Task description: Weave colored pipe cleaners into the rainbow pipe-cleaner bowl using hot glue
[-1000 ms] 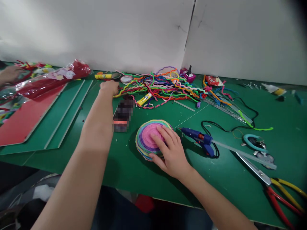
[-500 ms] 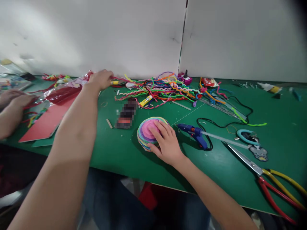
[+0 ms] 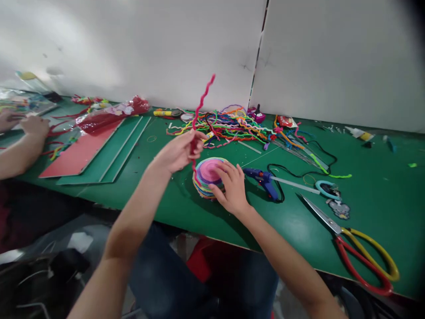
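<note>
My left hand (image 3: 186, 148) pinches a wavy crimson-pink pipe cleaner (image 3: 203, 98), which sticks up above the fingers. Its lower end runs down to the left edge of a round coil of pipe cleaners (image 3: 208, 169); whether it is joined there I cannot tell. The coil lies on the green table, pink in the middle with purple, blue and yellow bands around. My right hand (image 3: 232, 185) grips its right side, fingertips on top and thumb at the near edge. Just right of that hand lies a blue glue gun (image 3: 265, 180) with a long clear glue stick in its back.
Behind the coil is a heap of colourful pipe cleaners (image 3: 226, 126). Large scissors (image 3: 332, 221) with red and yellow handles lie at right. Red and green boards (image 3: 83, 150) lie at left under a red plastic bag (image 3: 106, 116). Another person's hands (image 3: 35, 126) are at far left.
My left hand has come back from the red bag at left with a crimson-pink pipe cleaner, now held upright beside the coil. My right hand stays on the coil. The view has shifted slightly.
</note>
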`<state>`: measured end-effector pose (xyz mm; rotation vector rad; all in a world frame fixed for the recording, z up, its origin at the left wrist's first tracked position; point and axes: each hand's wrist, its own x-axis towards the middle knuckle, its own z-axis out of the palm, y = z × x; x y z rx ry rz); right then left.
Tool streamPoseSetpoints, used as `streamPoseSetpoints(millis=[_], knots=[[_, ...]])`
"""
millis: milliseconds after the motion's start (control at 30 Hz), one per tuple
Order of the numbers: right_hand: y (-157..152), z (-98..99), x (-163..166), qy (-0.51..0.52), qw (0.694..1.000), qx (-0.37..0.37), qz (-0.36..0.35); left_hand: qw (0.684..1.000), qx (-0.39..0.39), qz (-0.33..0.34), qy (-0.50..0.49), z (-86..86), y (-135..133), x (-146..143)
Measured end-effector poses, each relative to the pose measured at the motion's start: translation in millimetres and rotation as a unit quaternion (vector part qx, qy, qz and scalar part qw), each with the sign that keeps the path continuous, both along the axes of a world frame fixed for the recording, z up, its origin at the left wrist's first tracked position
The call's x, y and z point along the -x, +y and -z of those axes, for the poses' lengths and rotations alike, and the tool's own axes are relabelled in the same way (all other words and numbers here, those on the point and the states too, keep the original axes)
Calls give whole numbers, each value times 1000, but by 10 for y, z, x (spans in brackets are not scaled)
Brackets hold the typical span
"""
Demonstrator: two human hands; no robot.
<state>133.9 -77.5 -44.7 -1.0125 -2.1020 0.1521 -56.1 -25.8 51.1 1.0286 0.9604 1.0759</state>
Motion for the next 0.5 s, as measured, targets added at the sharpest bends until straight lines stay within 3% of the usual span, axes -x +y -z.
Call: streamPoseSetpoints(millis=[67,200,367,500], knots=[[-38,-75,-17,40,999,-3,13,994,-23,13,-105,70,-128,-249],[-113,-236,-33,56,998,17,12,984,-64,43,-159,288,-207,-530],[-113,-280,21,63,993,82,56,978,-89,77,-170,537,-248,-525],[-75,-262,47,73,994,86,13,977,-85,71,-185,593,-284,-456]])
